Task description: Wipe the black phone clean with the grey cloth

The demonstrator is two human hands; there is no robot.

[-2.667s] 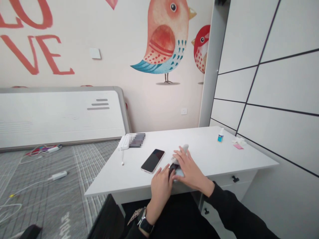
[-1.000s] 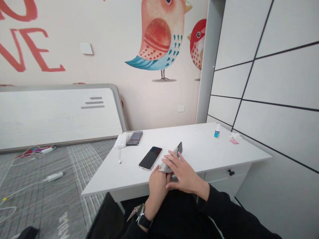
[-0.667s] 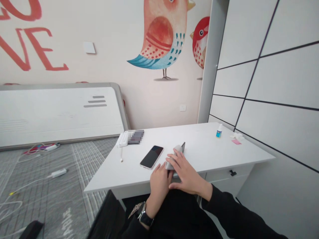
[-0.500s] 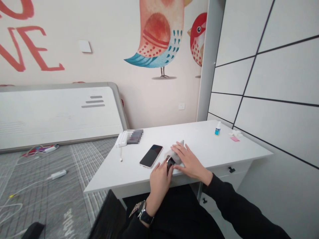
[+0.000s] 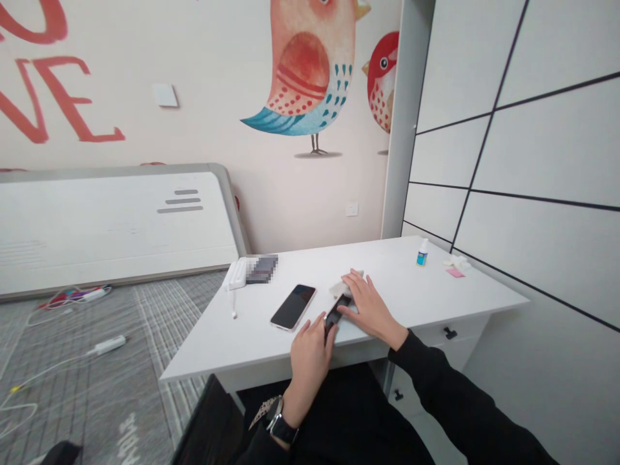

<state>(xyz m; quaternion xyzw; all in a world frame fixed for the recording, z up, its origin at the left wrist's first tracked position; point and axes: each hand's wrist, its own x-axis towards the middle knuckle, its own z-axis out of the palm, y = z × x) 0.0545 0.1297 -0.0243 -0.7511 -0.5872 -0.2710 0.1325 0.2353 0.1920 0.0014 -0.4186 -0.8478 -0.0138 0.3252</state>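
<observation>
black phone (image 5: 336,314) between both hands, tilted across the white desk (image 5: 402,274), contact with the desk top not determinable. left hand (image 5: 309,360) at the phone's lower end, fingers closed on its edge. right hand (image 5: 371,307) at the upper end, fingers spread and pressing a white cloth (image 5: 343,286) onto the phone, thumb alongside. second phone (image 5: 293,307) lying face up just beside the left hand, untouched. farther right on the desk, well apart: small bottle (image 5: 423,253), tissue (image 5: 456,262), pink note (image 5: 454,273). at the far edge, white ribbed block (image 5: 236,274) beside a pixelated object (image 5: 262,269).
</observation>
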